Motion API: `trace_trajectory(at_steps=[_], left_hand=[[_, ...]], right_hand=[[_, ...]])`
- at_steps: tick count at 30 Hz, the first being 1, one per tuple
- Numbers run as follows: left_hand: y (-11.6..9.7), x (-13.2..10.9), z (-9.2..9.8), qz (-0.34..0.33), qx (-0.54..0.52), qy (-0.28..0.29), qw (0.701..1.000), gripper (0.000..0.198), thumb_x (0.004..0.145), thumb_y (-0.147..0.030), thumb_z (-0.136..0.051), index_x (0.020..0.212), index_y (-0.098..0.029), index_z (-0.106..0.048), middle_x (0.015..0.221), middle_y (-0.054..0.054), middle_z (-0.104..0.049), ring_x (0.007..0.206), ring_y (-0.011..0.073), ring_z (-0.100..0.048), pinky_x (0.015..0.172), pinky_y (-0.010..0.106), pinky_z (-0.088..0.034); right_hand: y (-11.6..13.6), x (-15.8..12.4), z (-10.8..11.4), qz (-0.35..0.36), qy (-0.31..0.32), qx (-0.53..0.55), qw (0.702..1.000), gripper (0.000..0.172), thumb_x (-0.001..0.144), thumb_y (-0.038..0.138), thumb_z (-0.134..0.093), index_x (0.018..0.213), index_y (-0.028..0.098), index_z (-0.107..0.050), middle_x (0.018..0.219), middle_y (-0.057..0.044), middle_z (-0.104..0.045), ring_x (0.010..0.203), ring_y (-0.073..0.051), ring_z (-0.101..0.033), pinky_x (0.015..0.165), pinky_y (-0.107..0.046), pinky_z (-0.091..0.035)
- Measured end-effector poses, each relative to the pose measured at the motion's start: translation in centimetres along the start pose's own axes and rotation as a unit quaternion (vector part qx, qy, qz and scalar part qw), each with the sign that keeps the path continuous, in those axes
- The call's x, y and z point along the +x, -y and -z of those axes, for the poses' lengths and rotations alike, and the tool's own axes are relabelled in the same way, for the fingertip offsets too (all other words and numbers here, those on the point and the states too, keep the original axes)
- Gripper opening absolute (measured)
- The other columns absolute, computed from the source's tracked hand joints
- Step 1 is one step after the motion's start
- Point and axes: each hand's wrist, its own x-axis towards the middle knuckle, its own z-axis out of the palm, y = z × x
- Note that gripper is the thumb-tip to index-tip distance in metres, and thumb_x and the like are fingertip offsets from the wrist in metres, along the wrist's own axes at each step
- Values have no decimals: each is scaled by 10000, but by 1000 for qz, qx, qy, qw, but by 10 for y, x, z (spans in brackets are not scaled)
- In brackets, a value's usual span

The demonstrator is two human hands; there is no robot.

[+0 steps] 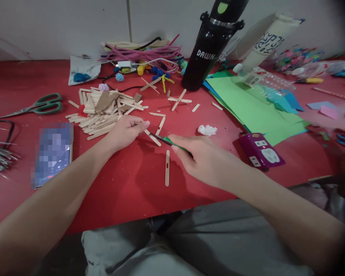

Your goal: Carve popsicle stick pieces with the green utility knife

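Note:
My left hand [125,132] is closed, pinching one end of a wooden craft stick [156,141] just above the red table. In my right hand [199,155] is a slim craft knife [172,142] with a green and black handle, gripped between thumb and fingers. Its dark tip lies against the stick, close to my left fingertips. Below them another craft stick [167,168] with a slot in its middle lies upright in view. A cut stick piece [161,125] rests just behind the knife. Left of these is a heap of craft sticks [103,119], partly covered by my left hand.
Green-handled scissors [47,104] and a phone [53,153] lie left. Behind stand a tilted black bottle [205,50] and a bundle of pink pipe cleaners [143,57]. Right are green paper sheets [244,99], a purple power socket [260,150] and crumpled white tissue [207,130].

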Motion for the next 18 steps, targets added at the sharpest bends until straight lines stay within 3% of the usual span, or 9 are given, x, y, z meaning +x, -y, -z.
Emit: trace_trajectory(at_steps=[4, 7, 9, 12, 14, 16, 18], left_hand=[[-1, 0, 1, -1, 7, -2, 1000, 454, 854, -464, -516, 558, -197, -299, 531, -60, -222, 502, 77, -205, 495, 268, -175], [0, 0, 2, -8, 14, 0, 1000, 445, 865, -451, -504, 559, -195, -307, 530, -60, -226, 500, 75, -205, 494, 267, -173], [0, 0, 2, -11, 23, 0, 1000, 442, 869, -449, -499, 561, -194, -312, 532, -59, -231, 500, 74, -212, 492, 267, -171], [1, 0, 3, -8, 32, 3, 999, 444, 869, -459, -497, 565, -195, -311, 532, -59, -233, 496, 73, -220, 488, 267, -171], [1, 0, 3, -7, 37, 2, 999, 448, 870, -464, -494, 564, -195, -306, 529, -60, -230, 493, 73, -216, 486, 267, -172], [1, 0, 4, -11, 42, -2, 999, 451, 870, -460, -493, 561, -196, -297, 523, -60, -226, 491, 73, -211, 486, 268, -174], [1, 0, 3, -17, 47, -9, 999, 453, 870, -454, -492, 558, -197, -286, 516, -61, -219, 491, 74, -206, 487, 269, -174]], right_hand=[[1, 0, -2, -10, 9, -9, 1000, 213, 912, 143, -390, 973, 156, -593, 684, -22, -564, 589, -142, -472, 576, -268, -300], [-9, 4, -1, -4, -2, 109, 994, 231, 938, 213, -415, 982, 163, -636, 683, 6, -563, 587, -116, -452, 586, -247, -322], [-17, 7, 0, -2, 32, 193, 981, 282, 958, 265, -407, 1015, 153, -659, 694, 10, -565, 604, -109, -452, 601, -238, -351], [-22, 8, -3, -24, 33, 235, 971, 324, 967, 303, -397, 1073, 152, -664, 735, -4, -613, 641, -121, -518, 624, -238, -396], [-19, 3, -9, -14, 18, 202, 979, 324, 965, 275, -395, 1116, 158, -657, 874, -44, -674, 773, -158, -603, 700, -255, -441], [-13, -3, -18, 3, -40, 98, 994, 366, 943, 214, -403, 1241, 156, -607, 977, -88, -689, 863, -203, -637, 759, -294, -462], [-8, -8, -24, -12, -42, -27, 999, 453, 925, 187, -393, 1356, 137, -527, 983, -133, -683, 793, -241, -646, 704, -339, -468]])
